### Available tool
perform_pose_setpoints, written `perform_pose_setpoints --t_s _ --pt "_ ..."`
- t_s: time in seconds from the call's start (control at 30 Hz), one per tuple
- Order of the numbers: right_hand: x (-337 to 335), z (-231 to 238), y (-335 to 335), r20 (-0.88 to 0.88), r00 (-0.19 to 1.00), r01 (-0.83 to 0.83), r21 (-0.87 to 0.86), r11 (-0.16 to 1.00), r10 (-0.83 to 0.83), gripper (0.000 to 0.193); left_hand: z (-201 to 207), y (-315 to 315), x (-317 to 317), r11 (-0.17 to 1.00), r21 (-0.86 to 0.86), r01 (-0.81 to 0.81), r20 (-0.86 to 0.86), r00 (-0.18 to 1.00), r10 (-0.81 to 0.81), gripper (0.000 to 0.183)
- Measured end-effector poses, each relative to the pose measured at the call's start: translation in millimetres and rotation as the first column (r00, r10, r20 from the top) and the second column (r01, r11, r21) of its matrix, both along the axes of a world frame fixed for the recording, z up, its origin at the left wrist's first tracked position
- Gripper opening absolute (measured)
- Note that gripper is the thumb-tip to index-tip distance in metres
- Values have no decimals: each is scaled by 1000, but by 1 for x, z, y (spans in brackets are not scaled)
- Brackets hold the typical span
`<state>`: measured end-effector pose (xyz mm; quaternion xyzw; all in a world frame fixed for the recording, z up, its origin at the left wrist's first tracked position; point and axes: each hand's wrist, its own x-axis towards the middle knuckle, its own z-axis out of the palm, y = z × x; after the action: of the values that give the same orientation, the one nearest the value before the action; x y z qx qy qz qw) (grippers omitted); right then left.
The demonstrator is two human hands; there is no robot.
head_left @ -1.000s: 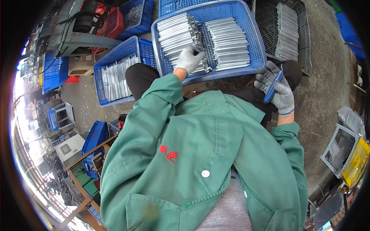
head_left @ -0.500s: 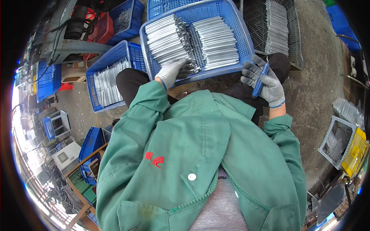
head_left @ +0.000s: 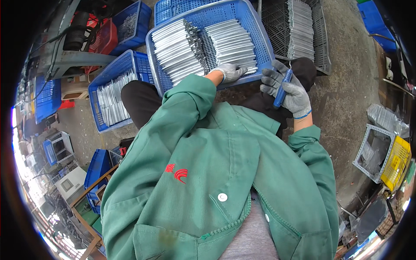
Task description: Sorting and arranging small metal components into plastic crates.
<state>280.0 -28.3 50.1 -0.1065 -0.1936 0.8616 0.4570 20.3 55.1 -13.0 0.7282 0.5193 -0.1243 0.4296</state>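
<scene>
In front of my knees lies a large blue plastic basket [head_left: 152, 52] holding two stacks of thin silvery metal rods or tubes. My left hand [head_left: 230, 73], in a grey-coated knit glove, reaches over the near rim at the lower end of the right stack [head_left: 232, 43]. Its fingers stretch out against the rods there; no rod shows lifted in them. The left stack [head_left: 177, 52] lies beside that forearm. To the right, my right hand [head_left: 291, 93], gloved alike, is wrapped round a blue-handled deburring tool [head_left: 283, 89], its thin bent tip pointing up and away from me.
A smaller blue basket [head_left: 92, 102] of rods stands by my left knee. At right, a dark grey crate [head_left: 321, 39] holds another rod stack [head_left: 300, 30]. A metal machine leg [head_left: 82, 57] stands far left. A white frame [head_left: 357, 164] and yellow basket [head_left: 396, 164] lie far right.
My left hand has moved right, from the left stack to the near end of the right stack. My right hand keeps its hold on the deburring tool; the whole view has shifted slightly.
</scene>
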Motion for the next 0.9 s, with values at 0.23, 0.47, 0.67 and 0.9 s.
perform_pose_setpoints --t_s 0.23,0.47,0.67,0.9 --pt "-1 2 4 8 1000 -26 -18 999 26 67 1 -11 -2 993 -10 -115 111 987 115 70" --pt "0 0 5 20 999 -30 -14 999 31 67 21 -22 7 992 127 20 164 986 -41 65" --pt "-1 3 6 50 998 -25 -34 999 27 67 29 -24 3 980 193 -51 267 964 -2 58" --pt "-3 6 6 92 995 -16 -62 998 22 65 -15 -10 -15 960 218 -175 318 943 100 38"
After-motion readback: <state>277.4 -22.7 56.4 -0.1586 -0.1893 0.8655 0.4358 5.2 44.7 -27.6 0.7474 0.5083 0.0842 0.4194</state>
